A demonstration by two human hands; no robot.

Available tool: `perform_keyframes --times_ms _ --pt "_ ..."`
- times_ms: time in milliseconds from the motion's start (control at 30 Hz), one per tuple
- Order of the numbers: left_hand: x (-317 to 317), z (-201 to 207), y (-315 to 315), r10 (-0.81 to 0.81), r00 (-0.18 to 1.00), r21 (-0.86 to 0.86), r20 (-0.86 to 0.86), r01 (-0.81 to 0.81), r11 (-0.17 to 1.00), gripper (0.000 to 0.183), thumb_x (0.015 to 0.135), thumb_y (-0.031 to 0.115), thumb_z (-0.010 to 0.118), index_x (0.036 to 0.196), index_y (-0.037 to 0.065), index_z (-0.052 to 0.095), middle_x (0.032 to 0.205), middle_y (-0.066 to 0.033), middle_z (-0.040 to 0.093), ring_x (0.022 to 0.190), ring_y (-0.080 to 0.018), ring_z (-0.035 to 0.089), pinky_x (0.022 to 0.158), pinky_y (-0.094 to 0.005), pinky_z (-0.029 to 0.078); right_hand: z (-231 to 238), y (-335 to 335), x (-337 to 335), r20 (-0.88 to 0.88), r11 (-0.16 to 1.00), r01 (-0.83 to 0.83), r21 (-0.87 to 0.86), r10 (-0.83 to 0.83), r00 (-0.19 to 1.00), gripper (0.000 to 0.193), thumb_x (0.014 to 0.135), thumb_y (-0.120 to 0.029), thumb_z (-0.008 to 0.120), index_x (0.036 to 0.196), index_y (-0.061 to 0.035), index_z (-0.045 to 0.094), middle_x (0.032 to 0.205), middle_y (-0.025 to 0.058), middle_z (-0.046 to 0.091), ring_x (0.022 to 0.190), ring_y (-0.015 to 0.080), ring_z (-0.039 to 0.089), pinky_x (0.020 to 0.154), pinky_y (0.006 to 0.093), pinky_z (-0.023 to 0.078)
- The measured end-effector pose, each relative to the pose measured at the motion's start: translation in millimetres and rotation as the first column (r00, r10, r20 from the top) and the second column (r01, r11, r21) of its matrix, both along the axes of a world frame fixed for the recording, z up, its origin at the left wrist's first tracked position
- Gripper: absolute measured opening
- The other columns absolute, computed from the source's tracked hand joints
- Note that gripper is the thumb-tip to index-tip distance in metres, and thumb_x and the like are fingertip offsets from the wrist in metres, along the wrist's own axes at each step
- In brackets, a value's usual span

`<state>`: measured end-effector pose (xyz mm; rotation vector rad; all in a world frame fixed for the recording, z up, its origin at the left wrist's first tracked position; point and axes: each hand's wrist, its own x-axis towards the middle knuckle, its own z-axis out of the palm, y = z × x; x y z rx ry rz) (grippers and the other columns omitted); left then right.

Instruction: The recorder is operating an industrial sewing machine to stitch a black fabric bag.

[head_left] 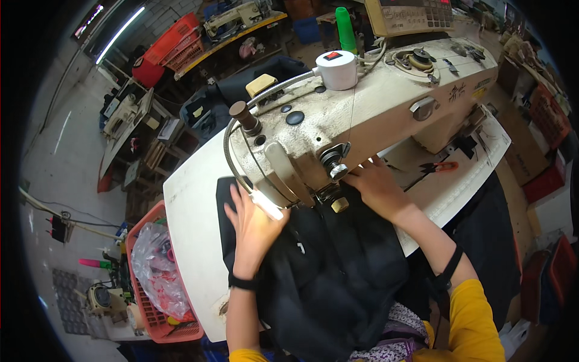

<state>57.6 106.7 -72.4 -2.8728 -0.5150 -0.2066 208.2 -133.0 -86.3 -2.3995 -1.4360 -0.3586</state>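
Note:
A cream industrial sewing machine (pixel 386 90) stands over a white table (pixel 187 199). Black fabric (pixel 338 259) lies beneath its head and hangs down over the near edge toward my lap. My left hand (pixel 256 223) rests on the fabric left of the needle area, fingers spread. On the other side, my right hand (pixel 381 192) lies on the fabric with fingers stretched out under the machine arm, their tips partly hidden. A small lit lamp (pixel 266 205) on a bendy neck hangs over my left hand. The needle and presser foot are hidden behind the machine head.
Orange-handled thread snips (pixel 445 167) lie on the table at right. A green thread cone (pixel 345 30) and a control panel (pixel 410 18) stand behind the machine. At left is a pink basket (pixel 194 333) holding a clear plastic bag (pixel 157 259). Other sewing machines stand farther off.

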Motion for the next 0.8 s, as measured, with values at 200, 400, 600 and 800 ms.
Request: perform_keyframes --times_ms 200,400,600,800 --pt "-49 15 -5 0.089 0.987 -0.651 0.131 0.018 0.759 0.053 0.089 -0.001 0.052 0.142 -0.002 0.048 0.142 -0.0362 0.047 0.133 -0.0453 0.049 0.103 -0.0445 0.048 3 16 -107 -0.217 0.923 -0.307 0.233 0.357 0.909 0.038 0.085 -0.010 0.064 0.121 -0.0030 0.066 0.123 0.0160 0.064 0.127 0.0327 0.055 0.109 0.0423 0.044" --pt "-43 53 30 0.085 0.822 -0.465 0.562 0.229 0.855 0.049 0.083 -0.011 0.054 0.130 0.003 0.064 0.124 -0.0198 0.067 0.115 -0.0360 0.064 0.098 -0.0382 0.050 -31 28 -104 -0.075 0.929 -0.364 0.063 0.368 0.927 0.049 0.097 -0.028 0.060 0.141 -0.0075 0.054 0.152 0.0088 0.047 0.147 0.0237 0.036 0.110 0.0419 0.043" --pt "-35 58 57 0.227 0.877 -0.577 0.424 0.069 0.814 0.042 0.076 -0.003 0.066 0.117 0.005 0.072 0.105 -0.0173 0.071 0.097 -0.0336 0.069 0.089 -0.0376 0.052 -12 -16 -75 -0.339 0.934 -0.358 -0.007 0.335 0.879 0.058 0.100 -0.027 0.057 0.149 -0.0022 0.042 0.160 0.0124 0.036 0.151 0.0268 0.027 0.122 0.0407 0.031" --pt "-60 20 24 0.185 0.965 -0.942 0.187 0.123 0.312 0.029 0.084 0.003 0.066 0.113 -0.002 0.062 0.098 -0.0073 0.068 0.092 -0.0132 0.063 0.084 -0.0275 0.049 30 -87 -48 -0.551 0.904 -0.343 -0.254 0.156 0.820 0.057 0.102 -0.020 0.053 0.154 -0.0040 0.035 0.163 0.0150 0.029 0.149 0.0305 0.032 0.120 0.0384 0.034"
